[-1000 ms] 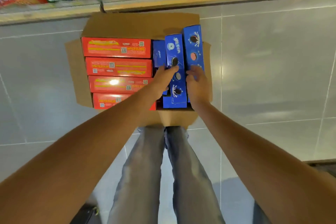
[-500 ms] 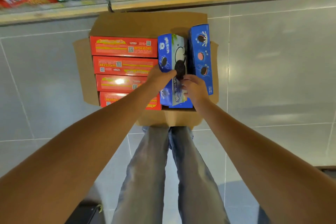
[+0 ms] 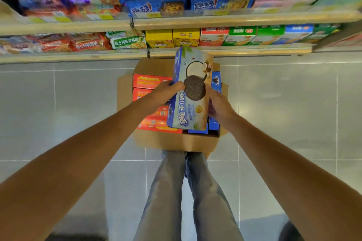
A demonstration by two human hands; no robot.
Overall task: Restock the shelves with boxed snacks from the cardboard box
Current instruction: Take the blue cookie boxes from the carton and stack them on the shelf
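Directly above an open cardboard box [image 3: 176, 141] on a grey tiled floor [image 3: 284, 103], a person holds a blue cookie box [image 3: 191, 107] in both bare hands, seen from a head-worn camera looking down. The left hand [image 3: 166, 92] grips the pack's left long edge, fingers curled onto its printed face beside the picture of a dark round biscuit. The right hand [image 3: 217, 101] clasps the opposite edge, thumb along the side and fingers tucked behind the pack, out of sight. The pack is tilted with its face toward the camera, its far end crossing the cardboard box's back flap to the lip of the lowest shelf [image 3: 78, 56]; whether its near end touches the packs beneath cannot be told. Inside the cardboard box, red boxes [image 3: 150, 81] lie in rows filling the left side, while more blue boxes [image 3: 216, 82] stand on edge in the right side, partly hidden behind the held pack and the right hand. Beyond the cardboard box, the lowest shelf carries yellow boxes [image 3: 172, 38], with red, green and blue boxes to their right and bagged snacks [image 3: 88, 44] to their left; a higher shelf [image 3: 235, 20] holds blue cookie packets. On the near side of the cardboard box, the person's legs in pale blue jeans [image 3: 176, 191] stand close together against its front flap.
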